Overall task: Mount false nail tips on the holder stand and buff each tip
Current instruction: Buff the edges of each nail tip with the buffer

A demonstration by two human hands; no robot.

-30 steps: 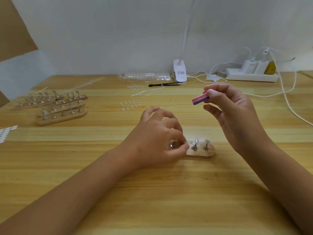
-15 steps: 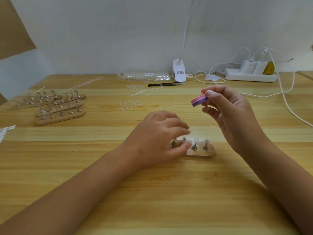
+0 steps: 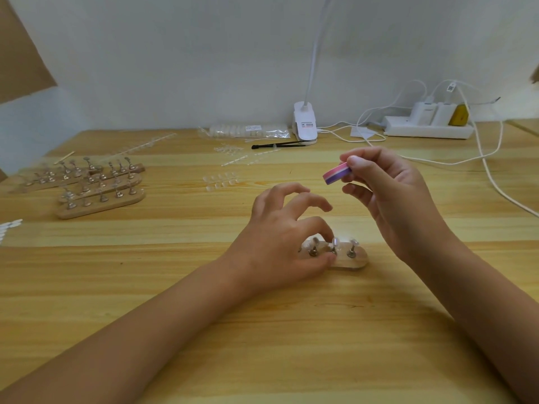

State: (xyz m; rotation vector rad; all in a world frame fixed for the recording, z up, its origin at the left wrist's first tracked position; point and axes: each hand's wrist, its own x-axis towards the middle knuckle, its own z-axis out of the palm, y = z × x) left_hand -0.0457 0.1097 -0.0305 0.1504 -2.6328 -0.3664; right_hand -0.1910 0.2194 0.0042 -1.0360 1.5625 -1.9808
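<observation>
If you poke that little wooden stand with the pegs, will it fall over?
Probably not: the holder stand lies low and flat on the table, so it would likely slide rather than tip. It looks small and light, which may be why the left hand holds it.

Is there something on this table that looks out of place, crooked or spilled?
Nothing looks damaged or spilled. The holder stand sits flat, partly under the left hand; the right hand holds the buffer block. Only untidy: loose nail tips lie scattered, and spare stands lie crooked together.
</observation>
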